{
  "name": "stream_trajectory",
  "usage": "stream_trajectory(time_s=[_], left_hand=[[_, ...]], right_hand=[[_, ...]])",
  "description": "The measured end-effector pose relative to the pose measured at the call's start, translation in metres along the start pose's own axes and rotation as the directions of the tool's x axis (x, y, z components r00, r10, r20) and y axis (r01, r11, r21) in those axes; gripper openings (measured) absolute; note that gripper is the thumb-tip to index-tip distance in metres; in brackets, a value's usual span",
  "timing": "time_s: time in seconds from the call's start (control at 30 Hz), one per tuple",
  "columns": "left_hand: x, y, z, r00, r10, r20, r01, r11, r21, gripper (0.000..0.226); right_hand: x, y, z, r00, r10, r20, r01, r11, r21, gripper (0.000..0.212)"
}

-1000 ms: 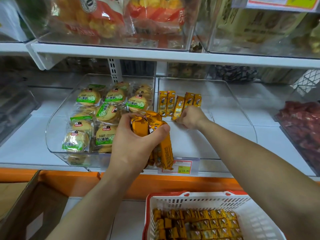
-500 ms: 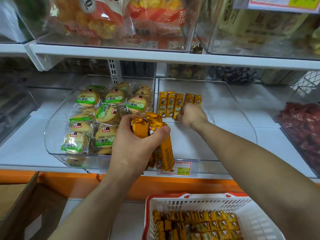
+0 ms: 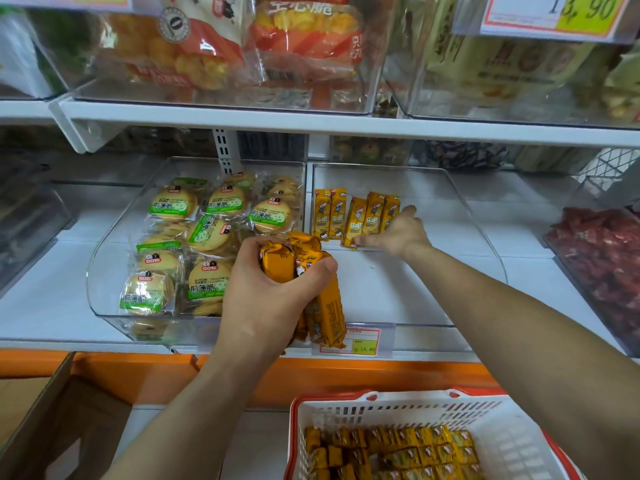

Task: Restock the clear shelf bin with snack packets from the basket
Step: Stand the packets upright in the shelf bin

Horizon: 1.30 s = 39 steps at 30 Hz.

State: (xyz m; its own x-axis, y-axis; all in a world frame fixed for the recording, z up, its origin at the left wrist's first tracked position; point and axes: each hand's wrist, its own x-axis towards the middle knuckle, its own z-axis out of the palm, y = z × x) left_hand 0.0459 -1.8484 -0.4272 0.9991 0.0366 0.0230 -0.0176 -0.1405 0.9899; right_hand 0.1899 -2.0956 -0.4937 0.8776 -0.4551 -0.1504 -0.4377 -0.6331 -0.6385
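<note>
The clear shelf bin (image 3: 485, 237) sits on the middle shelf, right of centre. Several yellow snack packets (image 3: 353, 214) stand in a row at its back left. My right hand (image 3: 398, 232) reaches into the bin with fingers stretched out, touching the lower ends of the right-hand packets. My left hand (image 3: 266, 292) grips a bundle of yellow snack packets (image 3: 311, 285) in front of the bin's left front corner. The white basket (image 3: 512, 431) with a red rim stands at the bottom right and holds many more yellow packets (image 3: 391, 452).
A second clear bin (image 3: 104, 271) full of green-labelled round biscuits (image 3: 207, 233) adjoins on the left. A bin of red snacks (image 3: 602, 258) stands at right. A price tag (image 3: 349, 342) hangs on the bin's front. An open cardboard box (image 3: 52, 420) is at lower left. An upper shelf (image 3: 346, 128) overhangs.
My right hand has opened from a curled grip and slid slightly right, its fingers now flat against the packets' lower ends. The left hand holds its bundle in the same place.
</note>
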Motion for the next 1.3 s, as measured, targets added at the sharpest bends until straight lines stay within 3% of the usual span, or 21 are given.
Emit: stream_trajectory(time_s=[0.17, 0.33, 0.53, 0.77, 0.9, 1.0, 1.07, 1.13, 1.17, 1.23, 1.3], left_hand=[[-0.002, 0.002, 0.0, 1.0, -0.004, -0.001, 0.004, 1.0, -0.007, 0.052], [-0.002, 0.002, -0.001, 1.0, -0.016, 0.014, 0.016, 1.0, -0.003, 0.059], [-0.002, 0.002, 0.0, 1.0, -0.006, 0.012, 0.006, 1.0, -0.019, 0.059], [0.0, 0.001, -0.001, 1.0, -0.003, 0.016, 0.003, 1.0, -0.001, 0.053], [0.0, 0.003, 0.0, 1.0, -0.006, 0.003, 0.005, 1.0, 0.004, 0.042], [-0.004, 0.009, 0.003, 1.0, -0.029, -0.003, 0.029, 0.999, -0.027, 0.044], [-0.01, 0.014, 0.007, 0.999, -0.052, 0.006, 0.053, 0.997, -0.055, 0.046], [-0.019, 0.021, 0.015, 0.996, -0.088, 0.033, 0.091, 0.991, -0.099, 0.048], [-0.025, 0.024, 0.019, 0.993, -0.108, 0.056, 0.114, 0.985, -0.126, 0.05], [-0.036, 0.03, 0.029, 0.98, -0.153, 0.123, 0.177, 0.962, -0.21, 0.05], [-0.047, 0.035, 0.036, 0.962, -0.191, 0.194, 0.241, 0.929, -0.279, 0.048]], right_hand=[[0.005, -0.013, 0.023, 0.995, -0.054, -0.081, 0.042, 0.99, -0.138, 0.117], [0.014, -0.014, 0.025, 0.976, -0.147, -0.159, 0.116, 0.975, -0.188, 0.099], [0.016, -0.011, 0.022, 0.978, -0.151, -0.141, 0.119, 0.97, -0.211, 0.098], [0.01, -0.004, 0.005, 0.996, -0.054, -0.072, 0.04, 0.982, -0.185, 0.105], [-0.023, -0.008, -0.024, 0.998, -0.045, -0.041, 0.042, 0.996, -0.078, 0.095], [-0.088, -0.011, -0.047, 0.941, -0.293, -0.172, 0.311, 0.947, 0.088, 0.051], [-0.15, -0.011, -0.059, 0.9, -0.416, -0.127, 0.432, 0.82, 0.375, 0.028], [-0.211, -0.012, -0.069, 0.85, -0.524, 0.064, 0.421, 0.745, 0.517, 0.036], [-0.234, -0.012, -0.073, 0.823, -0.55, 0.142, 0.417, 0.754, 0.507, 0.044], [-0.257, -0.006, -0.077, 0.814, -0.554, 0.171, 0.433, 0.777, 0.457, 0.057], [-0.262, 0.003, -0.082, 0.864, -0.486, 0.133, 0.354, 0.773, 0.526, 0.063]])
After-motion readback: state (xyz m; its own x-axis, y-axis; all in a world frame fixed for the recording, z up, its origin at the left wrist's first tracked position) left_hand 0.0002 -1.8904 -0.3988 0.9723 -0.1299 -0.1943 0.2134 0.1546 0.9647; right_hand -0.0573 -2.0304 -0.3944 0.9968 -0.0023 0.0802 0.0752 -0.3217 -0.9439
